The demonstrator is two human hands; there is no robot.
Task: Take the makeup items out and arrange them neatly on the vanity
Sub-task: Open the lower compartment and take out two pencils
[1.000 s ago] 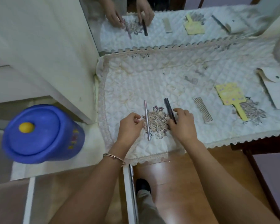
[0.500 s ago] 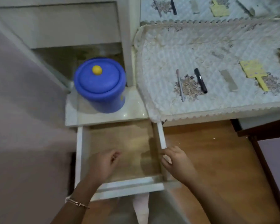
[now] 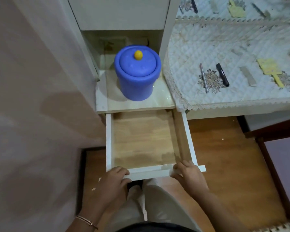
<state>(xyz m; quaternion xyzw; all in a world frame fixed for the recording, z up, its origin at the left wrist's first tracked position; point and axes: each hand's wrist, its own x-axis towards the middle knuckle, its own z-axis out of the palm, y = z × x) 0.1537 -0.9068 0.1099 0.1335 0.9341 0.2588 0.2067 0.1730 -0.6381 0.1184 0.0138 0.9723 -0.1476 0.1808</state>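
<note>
Both forearms are bare, with no sleeves showing. The left hand point(image 3: 115, 180) and the right hand point(image 3: 189, 177) wear no rings or gloves that can be made out. A thin metal bangle point(image 3: 87, 221) of rose-gold tone circles the left wrist, with a small clasp or bead on its outer side. Nearer the body than the bangle, a strip of dark clothing point(image 3: 155, 227) crosses the bottom edge. Beyond the bangle, light beige trousers point(image 3: 159, 203) cover the legs, a pale seam running between them.
</note>
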